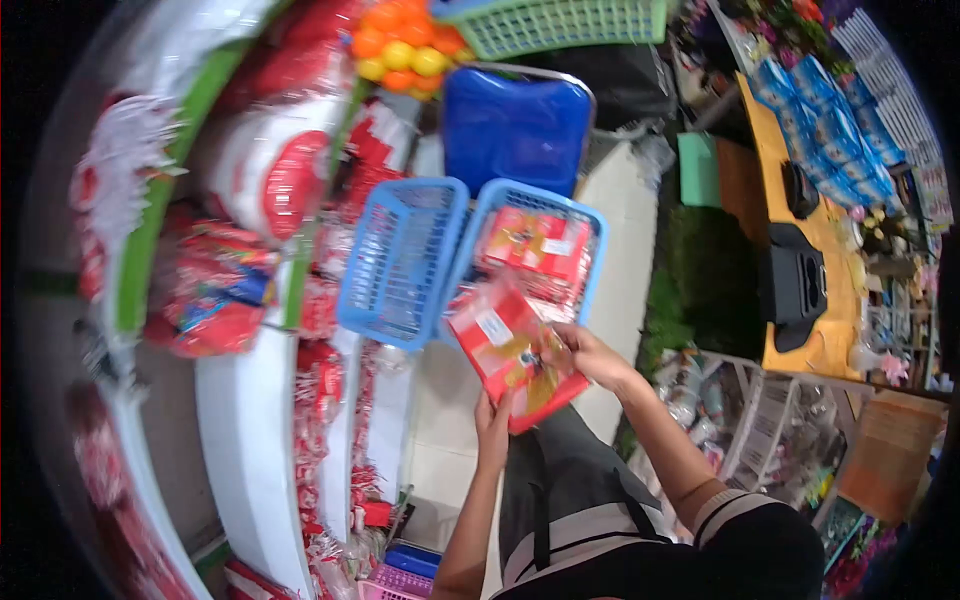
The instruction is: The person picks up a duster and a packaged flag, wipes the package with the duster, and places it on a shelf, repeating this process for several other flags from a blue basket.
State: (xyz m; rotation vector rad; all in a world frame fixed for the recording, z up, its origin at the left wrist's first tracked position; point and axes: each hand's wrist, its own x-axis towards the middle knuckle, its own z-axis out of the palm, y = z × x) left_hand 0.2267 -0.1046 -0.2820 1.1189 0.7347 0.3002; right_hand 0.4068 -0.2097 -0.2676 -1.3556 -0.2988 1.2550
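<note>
A flat red package [497,337] with a yellow-brown printed picture and a white label is between my two hands, tilted over the near end of a blue basket [599,235]. My left hand [492,425] grips its lower left edge, fingers partly hidden. My right hand [597,360] is closed on its right side, the fingers lying over the front. Inside that basket are similar red packages [525,243] in clear wrapping. A second blue basket [400,215] stands directly to its left, with its slatted bottom showing.
A blue stool seat [515,125] is beyond the baskets, with a green basket [570,28] above it. Shelves [240,450] of red and white goods run along the left. On the right, a wooden table [845,335] carries a black tray-like object [793,285] and blue packs [825,130].
</note>
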